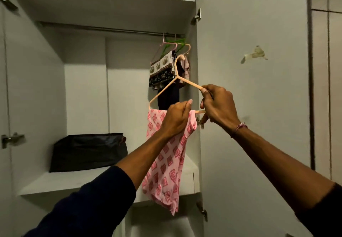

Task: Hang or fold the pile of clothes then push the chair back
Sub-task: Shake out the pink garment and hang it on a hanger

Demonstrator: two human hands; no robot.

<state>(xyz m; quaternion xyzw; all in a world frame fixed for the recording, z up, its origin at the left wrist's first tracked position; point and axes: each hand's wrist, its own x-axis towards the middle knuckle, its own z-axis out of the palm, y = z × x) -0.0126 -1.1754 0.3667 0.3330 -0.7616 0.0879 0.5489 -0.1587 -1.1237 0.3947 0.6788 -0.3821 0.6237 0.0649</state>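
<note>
A pink cloth with a red diamond print (166, 170) hangs folded over the bottom bar of a peach plastic hanger (162, 90), held up in front of the open wardrobe. My left hand (176, 119) grips the cloth at the bar. My right hand (218, 105) holds the hanger's right end, fingers closed around its arm and bar. The hanger's hook points up, below the metal rail (111, 30). The pile of clothes and the chair are out of view.
Several hangers with printed and dark clothes (162, 68) hang at the rail's right end. A black storage box (88, 151) stands on the white shelf (55, 183). The wardrobe's right door (255, 107) stands open beside my right arm.
</note>
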